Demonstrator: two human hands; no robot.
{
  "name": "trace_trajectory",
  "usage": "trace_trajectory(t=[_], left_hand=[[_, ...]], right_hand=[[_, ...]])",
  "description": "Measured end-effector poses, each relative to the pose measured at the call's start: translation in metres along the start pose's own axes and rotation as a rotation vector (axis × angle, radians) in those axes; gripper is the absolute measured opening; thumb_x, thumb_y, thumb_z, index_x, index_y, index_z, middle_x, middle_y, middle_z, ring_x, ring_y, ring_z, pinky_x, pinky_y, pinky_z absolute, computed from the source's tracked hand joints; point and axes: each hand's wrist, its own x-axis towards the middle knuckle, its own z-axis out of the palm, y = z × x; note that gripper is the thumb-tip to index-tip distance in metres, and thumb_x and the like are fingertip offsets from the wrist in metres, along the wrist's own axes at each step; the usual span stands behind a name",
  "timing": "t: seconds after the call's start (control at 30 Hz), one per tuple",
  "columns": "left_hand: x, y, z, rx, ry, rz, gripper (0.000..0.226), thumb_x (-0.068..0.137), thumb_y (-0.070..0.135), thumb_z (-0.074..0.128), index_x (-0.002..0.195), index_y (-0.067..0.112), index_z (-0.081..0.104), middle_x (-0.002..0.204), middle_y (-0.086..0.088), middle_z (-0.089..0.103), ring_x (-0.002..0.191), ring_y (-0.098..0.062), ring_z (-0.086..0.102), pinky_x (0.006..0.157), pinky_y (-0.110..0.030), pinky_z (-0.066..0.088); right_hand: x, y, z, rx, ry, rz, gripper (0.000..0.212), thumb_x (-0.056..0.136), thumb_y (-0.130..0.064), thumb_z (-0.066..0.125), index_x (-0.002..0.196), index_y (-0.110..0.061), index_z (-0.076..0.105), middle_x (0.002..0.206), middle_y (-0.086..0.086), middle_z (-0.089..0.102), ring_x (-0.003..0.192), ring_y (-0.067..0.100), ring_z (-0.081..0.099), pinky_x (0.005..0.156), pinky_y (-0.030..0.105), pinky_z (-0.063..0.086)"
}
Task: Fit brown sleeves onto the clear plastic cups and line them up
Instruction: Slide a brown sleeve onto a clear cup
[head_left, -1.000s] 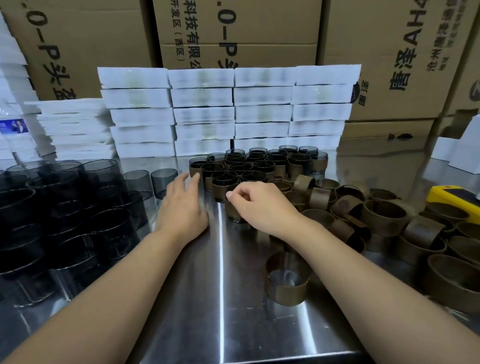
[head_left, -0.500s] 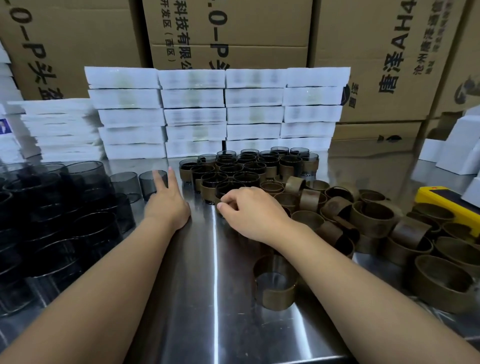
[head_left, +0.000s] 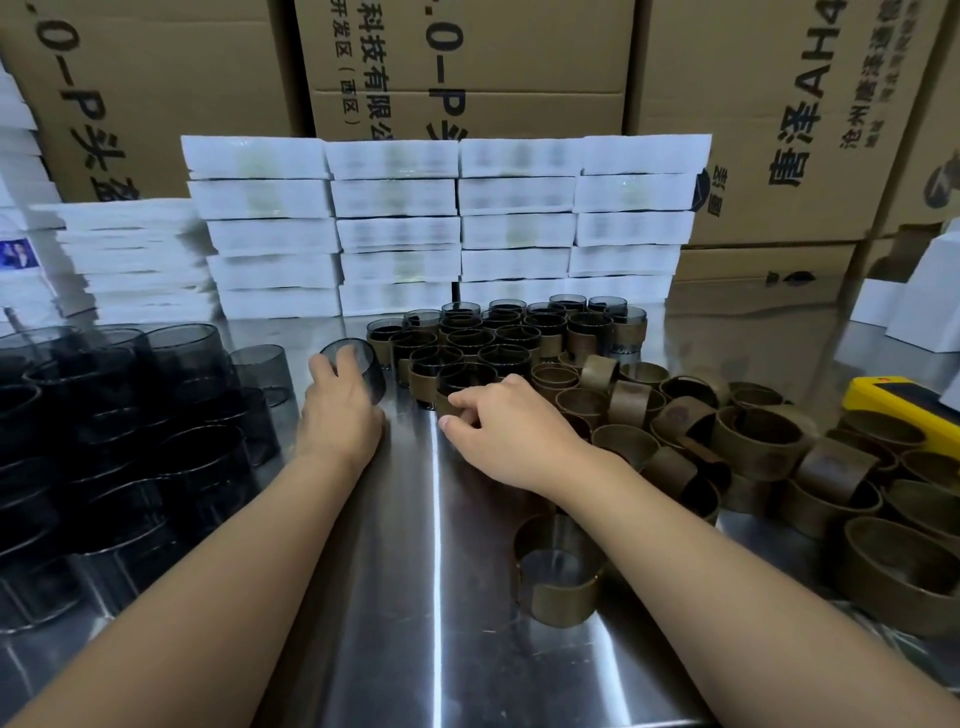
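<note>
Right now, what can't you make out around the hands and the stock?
Head view, the only one:
The sleeved cup under the right hand: fingers hide how its sleeve sits.
The bare cup in the left hand: hand covers its near side.
The cup pile: cut by left edge, uncountable.
The white boxes: labels blurred.
The yellow device: cut by right edge.

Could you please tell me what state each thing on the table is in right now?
left hand: grips the held cup.
held cup: tilted, no sleeve.
right hand: pinches the front sleeved cup.
front sleeved cup: upright.
sleeved cups: upright, in rows.
loose sleeves: piled, unfitted.
unsleeved cups: upright, clustered.
</note>
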Motion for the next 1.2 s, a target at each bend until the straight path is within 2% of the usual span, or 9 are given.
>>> trace_trajectory(t=[0.1,0.23,0.4,0.57,0.7,0.8,0.9,0.97,1.2], left_hand=[[-0.004,0.000,-0.004,-0.009,0.034,0.023,0.066,0.079,-0.001,0.062,0.138,0.010,0.033,0.128,-0.020,0.036,0.097,-0.048,0.054,0.074,-0.046,0.042],[-0.016,0.005,-0.011,0.099,0.100,0.098,0.081,0.076,0.022,0.074,0.143,0.024,0.028,0.126,-0.012,0.044,0.097,-0.039,0.060,0.068,-0.042,0.044],[-0.027,0.027,-0.023,-0.039,0.203,0.112,0.079,0.072,0.045,0.073,0.140,0.040,0.034,0.112,-0.001,0.041,0.076,-0.024,0.053,0.065,-0.031,0.038],[-0.035,0.037,-0.022,-0.324,0.185,0.022,0.065,0.065,0.052,0.071,0.126,0.039,0.053,0.113,0.011,0.029,0.114,-0.016,0.042,0.088,-0.025,0.032],[-0.035,0.041,-0.019,-0.793,0.055,-0.050,0.035,0.075,0.031,0.076,0.105,0.032,0.060,0.120,0.008,0.049,0.112,-0.005,0.048,0.093,-0.014,0.034],[-0.034,0.042,-0.018,-1.093,-0.084,-0.181,0.029,0.069,0.034,0.074,0.096,0.025,0.066,0.091,0.008,0.068,0.086,-0.007,0.062,0.076,-0.018,0.047],[-0.034,0.041,-0.015,-1.184,-0.167,-0.262,0.030,0.068,0.035,0.070,0.093,0.019,0.066,0.079,0.006,0.069,0.074,-0.007,0.067,0.067,-0.023,0.051],[-0.034,0.040,-0.015,-1.212,-0.182,-0.282,0.030,0.064,0.037,0.068,0.089,0.020,0.067,0.078,0.007,0.072,0.072,-0.006,0.069,0.059,-0.021,0.051],[-0.030,0.039,-0.015,-1.391,-0.238,-0.364,0.011,0.086,0.022,0.064,0.083,0.013,0.067,0.080,-0.007,0.069,0.081,-0.027,0.064,0.068,-0.030,0.060]], right_hand=[[0.002,-0.001,0.001,0.039,-0.068,0.036,0.043,0.095,-0.045,0.044,0.117,-0.011,0.058,0.121,0.008,0.059,0.125,0.025,0.036,0.098,0.037,0.038],[0.006,0.001,-0.002,-0.137,-0.201,0.044,0.068,0.097,-0.050,0.037,0.146,-0.005,0.028,0.159,0.014,0.010,0.147,0.026,-0.001,0.117,0.045,0.014],[0.008,0.003,-0.004,-0.171,-0.088,0.008,0.049,0.100,-0.038,0.034,0.134,-0.007,0.047,0.144,0.010,0.043,0.143,0.027,0.019,0.114,0.046,0.019],[0.007,0.003,-0.011,-0.170,0.132,-0.018,0.041,0.095,-0.025,0.039,0.133,-0.020,0.052,0.130,0.008,0.058,0.126,0.027,0.044,0.103,0.038,0.032],[0.002,0.005,-0.019,-0.198,0.151,0.023,0.037,0.093,-0.028,0.043,0.126,-0.024,0.058,0.124,0.003,0.063,0.119,0.027,0.047,0.099,0.038,0.033],[-0.002,0.001,-0.033,0.003,0.146,0.076,0.022,0.088,-0.036,0.052,0.101,-0.029,0.069,0.104,-0.006,0.070,0.104,0.017,0.058,0.089,0.031,0.044],[-0.011,-0.002,-0.057,0.260,-0.067,0.061,0.026,0.077,-0.050,0.068,0.077,-0.024,0.071,0.069,-0.012,0.068,0.060,0.003,0.058,0.052,0.018,0.041],[-0.019,-0.002,-0.071,0.316,-0.309,0.019,0.030,0.071,-0.050,0.073,0.081,-0.022,0.071,0.072,-0.012,0.071,0.045,0.005,0.050,0.041,0.015,0.034],[-0.027,-0.007,-0.069,0.392,-0.609,0.110,0.031,0.084,-0.036,0.069,0.100,-0.009,0.065,0.095,0.007,0.074,0.062,0.020,0.071,0.046,0.020,0.050]])
